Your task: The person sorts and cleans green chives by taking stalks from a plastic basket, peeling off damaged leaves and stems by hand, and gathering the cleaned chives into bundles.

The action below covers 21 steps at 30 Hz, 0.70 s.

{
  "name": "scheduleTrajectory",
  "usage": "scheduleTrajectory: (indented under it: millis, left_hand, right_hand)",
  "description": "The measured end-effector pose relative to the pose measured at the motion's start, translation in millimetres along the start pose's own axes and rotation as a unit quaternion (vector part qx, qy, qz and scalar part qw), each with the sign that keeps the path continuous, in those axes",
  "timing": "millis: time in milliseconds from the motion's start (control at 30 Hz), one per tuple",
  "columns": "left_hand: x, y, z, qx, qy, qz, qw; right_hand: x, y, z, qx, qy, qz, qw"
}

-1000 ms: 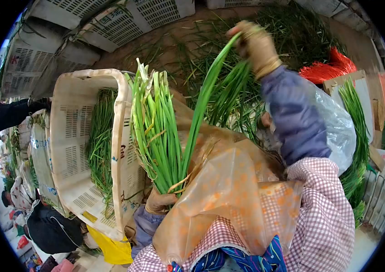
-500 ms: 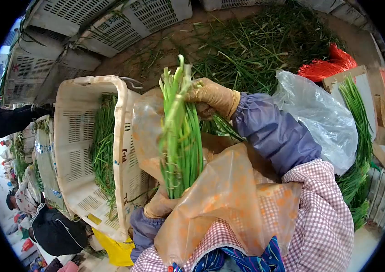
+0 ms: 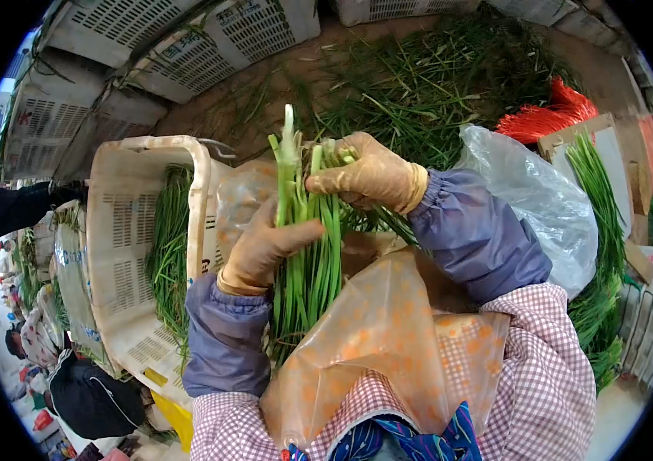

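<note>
A bunch of long green scallion-like stalks hangs upright over my lap, pale ends at the top. My left hand, in a tan glove, is closed around the stalks in their upper part, the thumb lying across them. My right hand, gloved too, pinches the stalks close to their pale ends; some of its fingers are hidden behind. More green leaves show below my right wrist. A clear plastic apron with orange spots covers my lap.
To the left, a white plastic crate holds green stalks. Cut leaves litter the floor ahead, near red strings. A clear plastic bag and another pile of stalks lie right. Stacked crates line the back; people are far left.
My left hand has moved up from the lower end of the bunch to its upper part. My right hand stays near the pale ends, shifted slightly.
</note>
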<state>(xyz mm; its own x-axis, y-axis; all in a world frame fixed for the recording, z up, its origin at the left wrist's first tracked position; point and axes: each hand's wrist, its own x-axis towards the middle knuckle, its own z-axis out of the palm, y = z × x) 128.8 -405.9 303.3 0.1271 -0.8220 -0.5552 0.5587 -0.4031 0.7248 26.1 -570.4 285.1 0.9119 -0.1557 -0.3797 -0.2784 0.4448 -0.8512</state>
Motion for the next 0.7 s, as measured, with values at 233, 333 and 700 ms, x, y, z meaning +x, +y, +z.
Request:
scheduleTrajectory:
  millis: [233, 333, 700]
  left_hand:
    - [1, -30, -9, -0.225, 0.011, -0.013, 0.974]
    - [-4, -27, 0, -0.233, 0.043, -0.021, 0.971]
    - [-5, -34, 11, -0.175, 0.104, 0.019, 0.979]
  right_hand:
    - [-13, 17, -27, 0.024, 0.063, -0.023, 0.997]
    - [-18, 9, -27, 0.03, 0.091, -0.026, 0.995]
    - [-8, 17, -15, -0.271, 0.083, -0.143, 0.948]
